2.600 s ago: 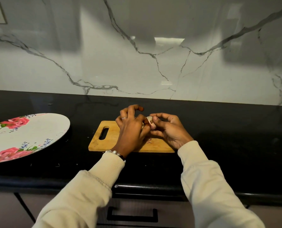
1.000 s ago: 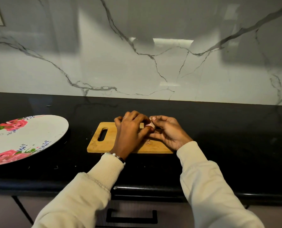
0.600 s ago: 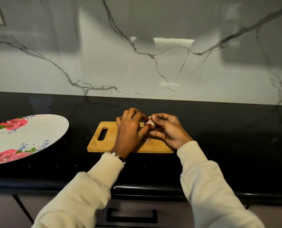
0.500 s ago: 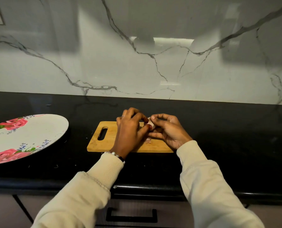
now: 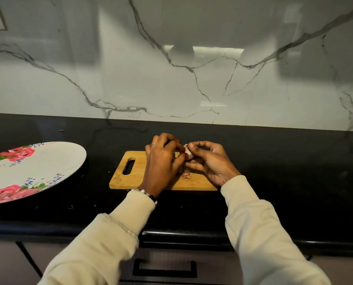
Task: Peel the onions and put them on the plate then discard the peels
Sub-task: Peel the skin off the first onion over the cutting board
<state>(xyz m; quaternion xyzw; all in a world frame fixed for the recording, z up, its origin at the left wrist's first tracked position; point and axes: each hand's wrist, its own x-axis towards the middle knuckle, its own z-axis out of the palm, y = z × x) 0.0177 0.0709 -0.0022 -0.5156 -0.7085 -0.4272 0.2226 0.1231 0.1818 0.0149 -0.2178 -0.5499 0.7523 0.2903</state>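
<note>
We pinch a small pale onion (image 5: 189, 151) between our left hand (image 5: 163, 163) and right hand (image 5: 210, 162) above the wooden cutting board (image 5: 130, 177), a peel scrap (image 5: 185, 174) beneath, bare black counter (image 5: 284, 171) right, the floral round plate (image 5: 33, 171) left holding nothing.

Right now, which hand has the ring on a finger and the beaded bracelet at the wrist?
The left hand. A thin ring sits on one finger and beads circle its wrist; the right hand shows neither. Both pinch the small onion over the cutting board.
</note>
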